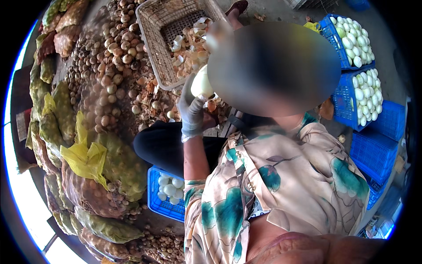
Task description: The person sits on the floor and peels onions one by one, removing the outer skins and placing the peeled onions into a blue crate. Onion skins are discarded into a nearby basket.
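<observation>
My left hand (193, 109), in a pale glove, holds a peeled white onion (201, 84) upright near the corner of a dirty off-white plastic crate (150, 49). Papery onion skins (191, 56) lie in that crate. A large blurred patch covers the area right of the onion; my right forearm runs into it, and my right hand is hidden. Beside my left elbow sits a blue plastic crate (165, 211) with peeled onions (169, 189) in it.
Unpeeled onions (105, 82) and loose skins spread over the floor at left, bordered by filled mesh sacks (108, 224) and a yellow mesh bag (84, 158). At right, blue crates (343, 99) hold peeled onions (367, 95), near stacked blue crates (374, 151). Someone's shoe (238, 6) shows at the top.
</observation>
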